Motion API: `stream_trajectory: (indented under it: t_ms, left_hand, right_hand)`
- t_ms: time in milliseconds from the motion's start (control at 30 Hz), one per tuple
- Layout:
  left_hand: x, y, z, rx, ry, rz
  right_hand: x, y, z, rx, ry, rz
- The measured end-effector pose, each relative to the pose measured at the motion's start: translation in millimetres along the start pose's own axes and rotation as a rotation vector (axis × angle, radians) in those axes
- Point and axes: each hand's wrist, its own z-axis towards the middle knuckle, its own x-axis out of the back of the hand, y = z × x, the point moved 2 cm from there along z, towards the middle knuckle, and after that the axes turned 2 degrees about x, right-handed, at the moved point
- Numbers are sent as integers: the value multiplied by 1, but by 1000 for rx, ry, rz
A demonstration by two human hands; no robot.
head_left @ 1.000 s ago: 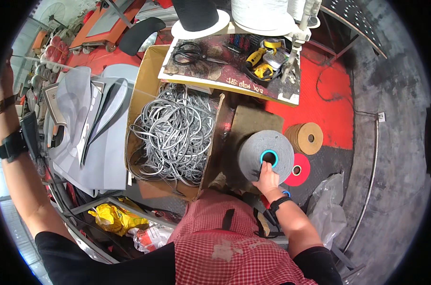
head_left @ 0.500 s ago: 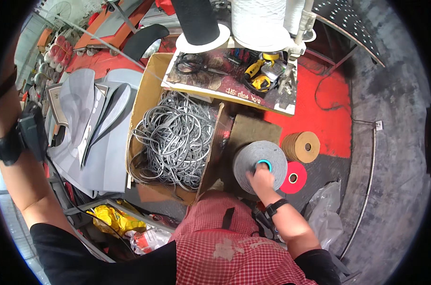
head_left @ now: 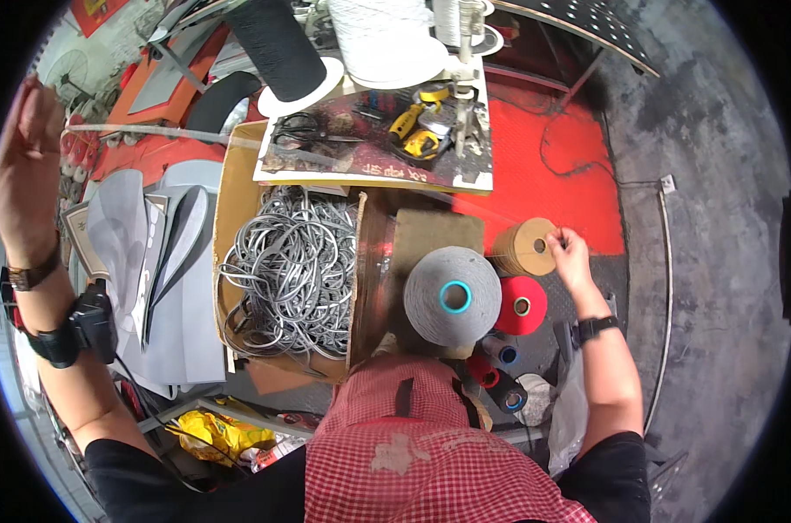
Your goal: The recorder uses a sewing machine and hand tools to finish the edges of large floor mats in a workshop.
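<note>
My right hand [head_left: 571, 259] is pinched at the right edge of a tan spool [head_left: 522, 247]; what its fingertips hold is too small to make out. Beside that spool stand a big grey yarn cone [head_left: 430, 305] with a turquoise core and a red spool [head_left: 528, 305]. At the far left my left hand [head_left: 31, 166] is raised, its fingers reaching upward and apart from the spools. A pale translucent strip [head_left: 151, 131] runs from near the left fingers across toward the box; whether they touch it, I cannot tell.
An open cardboard box [head_left: 356, 288] holds tangled grey cord [head_left: 295, 270]. Scissors [head_left: 299, 131] and yellow tools [head_left: 417, 131] lie on the stand [head_left: 334, 161], below black [head_left: 278, 52] and white thread cones [head_left: 378, 39]. Grey sheets [head_left: 182, 305] lean left; small dark spools [head_left: 504, 392] sit near my knees.
My right hand has left the grey cone's core and moved right to the tan spool. The left hand has come into view at the far left. The view has shifted.
</note>
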Motion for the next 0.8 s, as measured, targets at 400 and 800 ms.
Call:
stream_trajectory:
  t_ms: [400, 800]
  left_hand:
    - [-58, -49, -55, 82, -577, 160]
    - [-158, -134, -158, 270, -673, 323]
  right_hand:
    - [46, 42, -38, -87, -412, -1024]
    - [207, 65, -121, -454, 505, -229]
